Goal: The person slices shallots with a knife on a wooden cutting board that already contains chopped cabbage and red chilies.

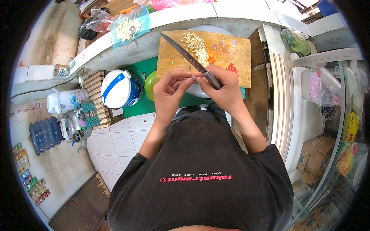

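Note:
My right hand [224, 80] grips the dark handle of a kitchen knife [185, 54], its long blade slanting up and left over a wooden cutting board [244, 60]. Between the fingertips of my left hand [172, 89] is a small pinkish piece, seemingly a shallot [193, 77]; the right fingertips meet it too. On the board lie bean sprouts [193, 40], chopped white pieces [202, 56], carrot strips [213, 57], a small heap of chopped red chilli [231, 68] and a few purple shallot bits [234, 42].
A white and blue rice cooker [120, 89] and a green bowl [151, 85] stand left of the board. On the tiled ledge rests a turquoise glass dish [116, 40] of chopped white food. To the right is a glass display case [315, 115]; a bagged green vegetable [297, 43] sits behind it.

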Demonstrator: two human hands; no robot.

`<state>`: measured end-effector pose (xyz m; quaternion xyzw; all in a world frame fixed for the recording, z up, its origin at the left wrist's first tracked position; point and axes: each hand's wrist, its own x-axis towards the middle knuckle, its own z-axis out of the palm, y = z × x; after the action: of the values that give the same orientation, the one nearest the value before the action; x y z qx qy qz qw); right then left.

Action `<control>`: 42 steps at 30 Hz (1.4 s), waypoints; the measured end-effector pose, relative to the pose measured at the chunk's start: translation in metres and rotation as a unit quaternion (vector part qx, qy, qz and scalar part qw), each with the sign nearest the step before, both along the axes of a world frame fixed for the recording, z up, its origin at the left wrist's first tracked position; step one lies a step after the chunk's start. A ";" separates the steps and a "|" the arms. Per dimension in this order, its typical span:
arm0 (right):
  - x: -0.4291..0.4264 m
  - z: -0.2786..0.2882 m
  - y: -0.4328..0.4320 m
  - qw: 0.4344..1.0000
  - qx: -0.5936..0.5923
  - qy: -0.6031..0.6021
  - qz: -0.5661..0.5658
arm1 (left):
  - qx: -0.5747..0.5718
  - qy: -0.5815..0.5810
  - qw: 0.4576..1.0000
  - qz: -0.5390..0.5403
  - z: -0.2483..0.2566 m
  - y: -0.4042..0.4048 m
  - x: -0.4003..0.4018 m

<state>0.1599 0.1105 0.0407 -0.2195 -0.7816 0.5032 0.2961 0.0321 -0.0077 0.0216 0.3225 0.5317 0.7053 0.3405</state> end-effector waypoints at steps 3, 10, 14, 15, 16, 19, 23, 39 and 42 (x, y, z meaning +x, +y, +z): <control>0.000 0.002 -0.002 1.000 0.020 -0.015 -0.004 | -0.008 0.020 1.000 0.019 0.000 -0.001 0.002; -0.001 0.003 0.001 0.999 0.027 -0.031 0.011 | -0.005 0.012 1.000 0.016 -0.003 -0.001 0.001; -0.005 -0.001 0.001 0.998 0.058 -0.023 0.001 | -0.011 0.042 0.999 0.021 -0.005 0.000 0.001; -0.006 -0.002 0.000 0.998 0.053 -0.017 0.000 | -0.010 0.035 0.999 0.023 -0.006 0.000 0.000; -0.008 -0.003 0.000 0.999 0.049 -0.011 -0.002 | -0.009 0.027 0.999 0.025 -0.007 0.000 0.000; -0.009 -0.008 0.001 0.998 0.057 -0.012 -0.006 | -0.009 -0.008 1.000 0.022 -0.007 0.001 -0.001; -0.011 -0.014 0.003 0.996 0.087 -0.013 -0.005 | -0.021 -0.038 0.999 0.006 -0.010 0.001 -0.006; -0.007 0.008 0.007 0.997 0.009 -0.073 0.014 | -0.014 0.079 0.997 0.002 -0.005 0.003 -0.006; -0.010 0.005 0.006 0.998 0.030 -0.062 0.002 | -0.009 0.103 0.995 0.014 -0.005 0.005 -0.004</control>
<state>0.1504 0.1165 0.0454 -0.2392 -0.8138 0.4654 0.2529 0.0280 -0.0024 0.0165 0.3829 0.5750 0.6678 0.2771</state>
